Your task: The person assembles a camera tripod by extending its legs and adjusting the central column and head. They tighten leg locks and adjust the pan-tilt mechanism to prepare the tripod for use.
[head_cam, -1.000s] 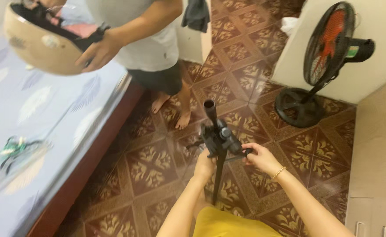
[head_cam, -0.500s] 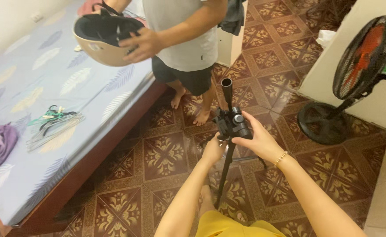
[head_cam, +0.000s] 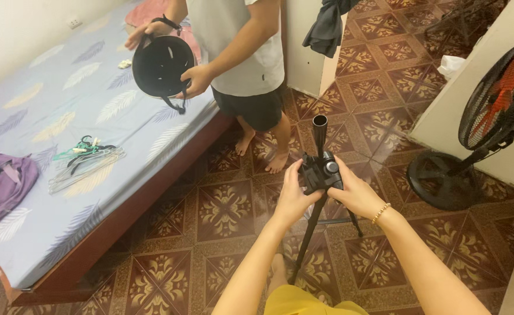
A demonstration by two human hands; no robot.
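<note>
So the black metal tripod head (head_cam: 321, 173) is gripped from both sides here. The left hand (head_cam: 292, 195) is wrapped round its left flank, fingers (head_cam: 296, 170) curled up over the top edge, while the right hand (head_cam: 356, 192) is cupped against the right flank with its fingers (head_cam: 340, 172) pressed onto the knob side. Both sets of fingers are closed on the head, so it sits squeezed right between them. A thin gold bead bracelet (head_cam: 380, 213) is worn on the right wrist.

Just above the fingers, the black tubular pan handle (head_cam: 319, 133) is seen sticking up and away from the head. Below the palms, the slim black tripod legs (head_cam: 307, 239) run down to the brown patterned tile floor (head_cam: 222, 204), one leg splayed out to the right under the right wrist.

Beyond the fingertips, another person in a grey t-shirt and dark shorts (head_cam: 251, 64) is stood barefoot by the bed, well apart from the tripod, and a round black helmet with a chin strap (head_cam: 162, 67) is held in that person's two hands. Far off to the left of the left fingers, the low bed with a pale blue leaf-print sheet (head_cam: 52, 192) is seen, with a bundle of wire clothes hangers (head_cam: 84, 157) and a purple fabric bag (head_cam: 0, 184) lying on it. Off to the right of the right fingers, a black pedestal fan with red blades (head_cam: 490, 111) is stood on the floor.
</note>
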